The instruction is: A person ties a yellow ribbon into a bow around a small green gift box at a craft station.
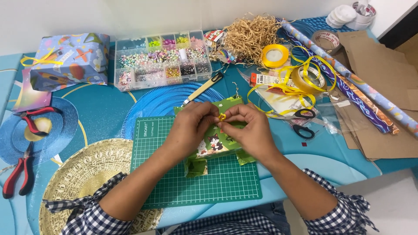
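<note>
A small box wrapped in green cartoon-cat paper (214, 143) stands on the green cutting mat (217, 182). My left hand (191, 128) and my right hand (248, 130) meet over its top, fingertips pinching a small loop of yellow ribbon (222, 116) between them. Both hands rest on the wrapped box. Much of the box is hidden under my hands.
A clear bead organiser (163, 58) and a blue wrapped gift (69, 61) sit at the back left. Yellow ribbon spools (275, 55), tape (308, 79), black scissors (305, 124) and wrapping-paper rolls (348, 74) lie on the right. Red pliers (17, 174), a craft knife (202, 89) and woven mats (91, 178) are on the left.
</note>
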